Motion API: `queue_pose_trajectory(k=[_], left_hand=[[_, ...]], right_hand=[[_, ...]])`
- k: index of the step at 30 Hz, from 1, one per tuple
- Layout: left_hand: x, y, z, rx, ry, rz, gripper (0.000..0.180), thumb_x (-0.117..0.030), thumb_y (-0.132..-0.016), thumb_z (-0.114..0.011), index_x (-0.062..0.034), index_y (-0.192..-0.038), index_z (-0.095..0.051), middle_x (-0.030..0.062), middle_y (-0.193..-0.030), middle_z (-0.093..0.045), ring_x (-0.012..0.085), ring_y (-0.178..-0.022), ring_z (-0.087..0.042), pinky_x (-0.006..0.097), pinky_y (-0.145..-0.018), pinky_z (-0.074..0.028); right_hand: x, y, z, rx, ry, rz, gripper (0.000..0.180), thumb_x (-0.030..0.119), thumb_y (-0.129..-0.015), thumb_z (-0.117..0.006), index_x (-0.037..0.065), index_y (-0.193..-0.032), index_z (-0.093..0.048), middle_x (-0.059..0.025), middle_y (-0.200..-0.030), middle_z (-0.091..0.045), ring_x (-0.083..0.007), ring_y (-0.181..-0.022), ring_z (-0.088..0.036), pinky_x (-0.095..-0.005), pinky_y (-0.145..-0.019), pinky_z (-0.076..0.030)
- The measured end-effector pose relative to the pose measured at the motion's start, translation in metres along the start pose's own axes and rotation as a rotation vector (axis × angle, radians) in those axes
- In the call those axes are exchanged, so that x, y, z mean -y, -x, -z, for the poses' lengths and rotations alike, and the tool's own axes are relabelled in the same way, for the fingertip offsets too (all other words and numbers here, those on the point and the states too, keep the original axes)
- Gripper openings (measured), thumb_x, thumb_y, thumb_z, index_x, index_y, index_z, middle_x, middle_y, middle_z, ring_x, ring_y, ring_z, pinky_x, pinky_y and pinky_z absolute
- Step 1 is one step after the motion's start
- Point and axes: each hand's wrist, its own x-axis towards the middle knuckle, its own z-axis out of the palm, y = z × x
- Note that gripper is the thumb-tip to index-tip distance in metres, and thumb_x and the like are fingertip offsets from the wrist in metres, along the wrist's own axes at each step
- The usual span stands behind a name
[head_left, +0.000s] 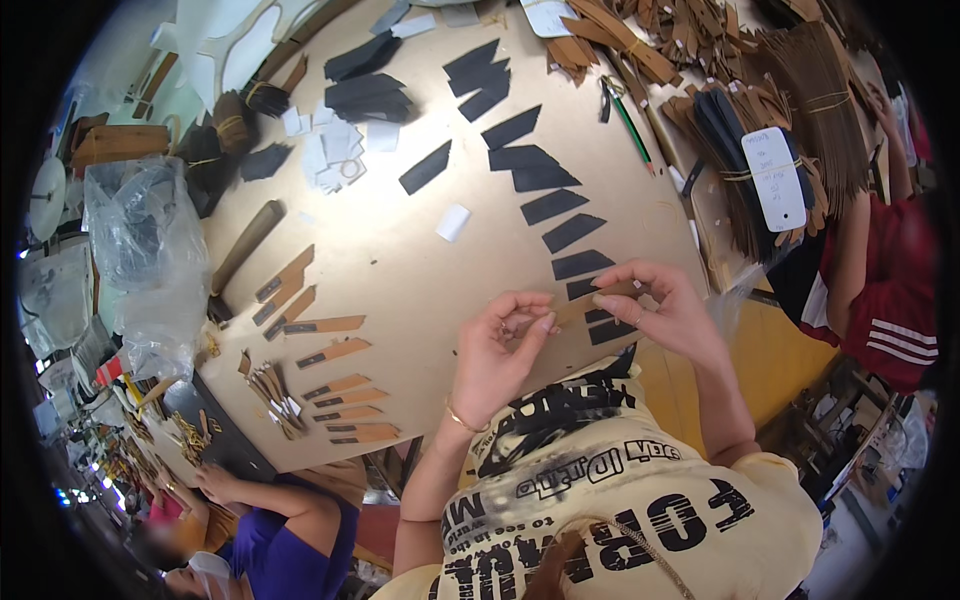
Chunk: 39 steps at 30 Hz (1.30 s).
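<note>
We record one broad tan worktop (400, 265), glossy under the light, in a crowded workroom; at its left, crumpled clear plastic bags (140, 235), and beyond its lower left corner, a co-worker in a purple top (300, 525); at the right, another person in a red garment with white stripes (890, 290). On the surface we list: a long row of black slant-ended flat pieces (572, 232), running from the far side down to the near edge; a column of brown slant-ended flat pieces with dark ends (335, 350), at lower left; stacked black pieces (370, 97) and loose white paper squares (328, 150), toward the far side; a green pencil (628, 122), near the right edge; and bundled brown strips under a white tag (825, 110), beyond that edge. The widest open room we find lies mid-surface, between the brown column and the black row, interrupted by a small white paper piece (453, 223); the near edge, beside the person's body, is tight. One narrow brown strip (574, 315) is held over the near end of the black row, left hand (505, 340) pinching its left end, right hand (660, 310) pinching its right; we note its long axis running left to right, the right end angled farther from the body.
</note>
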Motion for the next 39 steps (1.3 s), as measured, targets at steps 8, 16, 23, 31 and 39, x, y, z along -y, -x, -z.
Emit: queue_pose_trajectory(k=[8,16,23,31,39], left_hand=[[0.02,0.0,-0.025,-0.172,0.07,-0.004,0.025,0.001,-0.089,-0.071,0.0069,-0.112,-0.061,0.0111,-0.097,-0.069,0.0127,-0.085,-0.068,0.022,-0.074,-0.054],[0.02,-0.009,-0.037,-0.247,-0.04,-0.035,0.027,0.001,-0.087,-0.074,0.0064,-0.11,-0.061,0.0117,-0.096,-0.069,0.0111,-0.084,-0.068,0.02,-0.071,-0.053],[0.015,-0.012,-0.031,-0.312,-0.088,-0.07,0.027,0.0,-0.087,-0.074,0.006,-0.11,-0.061,0.0096,-0.096,-0.068,0.0074,-0.079,-0.064,0.018,-0.068,-0.051],[0.017,-0.014,-0.03,-0.33,-0.111,-0.078,0.024,0.001,-0.087,-0.074,0.006,-0.108,-0.063,0.0081,-0.095,-0.067,0.0051,-0.079,-0.062,0.016,-0.067,-0.049],[0.015,-0.013,-0.038,-0.416,-0.255,-0.127,0.022,0.0,-0.086,-0.075,0.0044,-0.105,-0.066,0.0068,-0.092,-0.069,0.0056,-0.08,-0.063,0.018,-0.066,-0.05]], right_hand=[[-0.026,0.013,-0.006,-0.196,0.067,0.135,0.028,0.009,-0.085,-0.077,0.002,-0.109,-0.065,-0.0021,-0.098,-0.068,-0.0084,-0.088,-0.057,-0.0244,-0.081,-0.045],[-0.03,0.017,-0.015,-0.339,-0.055,0.086,0.058,0.004,-0.086,-0.075,0.007,-0.135,-0.044,0.0005,-0.087,-0.065,-0.0053,-0.079,-0.056,-0.0215,-0.069,-0.043],[-0.035,0.006,-0.028,-0.356,-0.062,0.14,0.058,-0.001,-0.087,-0.071,0.007,-0.137,-0.042,-0.0004,-0.084,-0.061,-0.0053,-0.077,-0.055,-0.0198,-0.066,-0.043],[-0.035,0.003,-0.031,-0.373,0.046,0.148,0.057,-0.002,-0.087,-0.069,0.008,-0.136,-0.041,-0.0001,-0.084,-0.058,-0.0054,-0.077,-0.053,-0.0202,-0.066,-0.043],[-0.031,0.002,-0.031,-0.374,0.029,0.123,0.057,-0.001,-0.088,-0.07,0.008,-0.136,-0.041,-0.0001,-0.085,-0.059,-0.0054,-0.076,-0.053,-0.0205,-0.066,-0.044]])
